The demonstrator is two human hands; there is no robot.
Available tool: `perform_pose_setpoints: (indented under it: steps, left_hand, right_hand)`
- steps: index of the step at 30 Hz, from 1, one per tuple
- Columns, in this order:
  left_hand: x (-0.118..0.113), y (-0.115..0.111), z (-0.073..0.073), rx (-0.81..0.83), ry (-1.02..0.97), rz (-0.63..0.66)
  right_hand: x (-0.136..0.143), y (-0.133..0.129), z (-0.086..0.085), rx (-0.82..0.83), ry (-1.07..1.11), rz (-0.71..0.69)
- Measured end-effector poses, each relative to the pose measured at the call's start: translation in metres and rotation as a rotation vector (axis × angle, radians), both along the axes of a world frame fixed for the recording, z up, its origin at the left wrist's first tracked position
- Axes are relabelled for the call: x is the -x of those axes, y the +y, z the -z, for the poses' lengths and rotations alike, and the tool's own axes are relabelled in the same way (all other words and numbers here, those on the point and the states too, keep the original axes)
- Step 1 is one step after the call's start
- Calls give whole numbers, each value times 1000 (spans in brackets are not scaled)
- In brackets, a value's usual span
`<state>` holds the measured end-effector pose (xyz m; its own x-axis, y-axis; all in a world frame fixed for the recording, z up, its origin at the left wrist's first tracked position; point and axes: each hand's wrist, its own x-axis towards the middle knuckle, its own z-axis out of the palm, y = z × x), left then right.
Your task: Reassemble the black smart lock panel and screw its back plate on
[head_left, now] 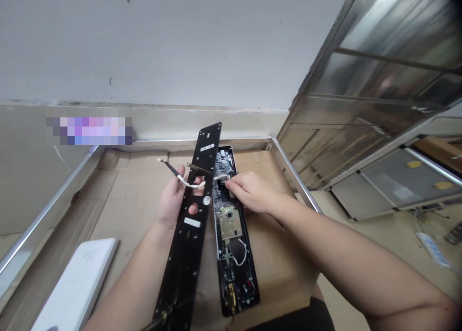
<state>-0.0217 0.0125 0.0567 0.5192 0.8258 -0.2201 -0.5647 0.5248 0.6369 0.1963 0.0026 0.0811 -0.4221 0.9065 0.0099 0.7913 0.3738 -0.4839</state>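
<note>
A long black metal plate [181,261] with cut-outs and white labels stands tilted on its edge. My left hand [170,198] grips it from behind, with fingertips showing through its openings. Beside it on the right lies an open black housing [251,268], with a circuit board [224,161] and a metal lock mechanism [230,222] inside. My right hand [252,191] is closed in a pinch over the upper part of the housing, on the end of a white cable [219,177]. That cable passes through the plate's cut-out to a loose end with black sleeving [169,167] on the left.
Cardboard [276,254] covers the bench, which has a raised metal rim [298,177]. At the left front lies a white slab-like panel [77,283]. A wall stands behind, metal cabinets [361,90] rise at the right, and a power strip [433,249] is on the floor.
</note>
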Motion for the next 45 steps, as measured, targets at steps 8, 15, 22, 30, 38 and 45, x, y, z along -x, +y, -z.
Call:
perform_pose_setpoints:
  steps: [8, 15, 22, 30, 38, 45]
  left_hand:
    - [-13, -2, 7, -83, 146, 23]
    - [-19, -8, 6, -152, 329, -33]
    - [-23, -15, 6, -235, 322, 27]
    - [-22, -12, 17, -369, 284, 93]
    - [-15, -6, 14, -434, 483, 142]
    - [-8, -1, 18, -543, 757, 19]
  right_hand:
    - [-2, -1, 1, -56, 59, -104]
    - [-12, -2, -8, -454, 382, 128]
    - [-2, -11, -7, -572, 217, -33]
    - [-8, 5, 12, -536, 233, -100]
    - [-17, 16, 10, -513, 191, -249]
    - [-21, 24, 17, -561, 62, -291]
